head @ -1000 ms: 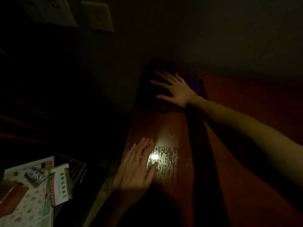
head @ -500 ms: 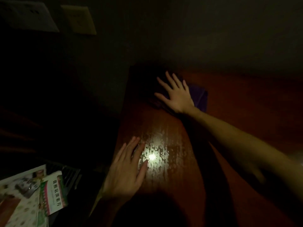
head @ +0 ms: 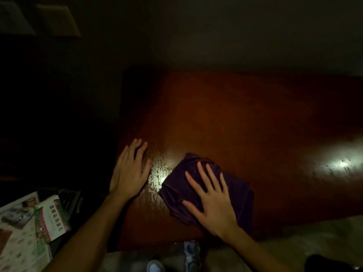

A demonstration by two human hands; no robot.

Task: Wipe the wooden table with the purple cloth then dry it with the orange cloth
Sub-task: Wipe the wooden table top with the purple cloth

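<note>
The wooden table (head: 245, 114) fills the middle of the dim view, reddish-brown with wet, shiny streaks near its front left. The purple cloth (head: 176, 185) lies bunched on the table near the front edge. My right hand (head: 212, 199) presses flat on the cloth with its fingers spread. To the left, my left hand (head: 129, 169) rests flat on the bare wood by the table's left edge, fingers straight. No orange cloth shows in the view.
Printed leaflets and a patterned sheet (head: 29, 226) lie at the lower left, beside the table. Wall plates (head: 57, 20) hang at the upper left. A shoe (head: 191, 252) shows below the table's front edge. A bright glare (head: 341, 163) marks the right side.
My right hand has drawn the purple cloth from the far left corner back toward the table's front edge. The left hand stays flat on the wood. The camera has tilted down over the table.
</note>
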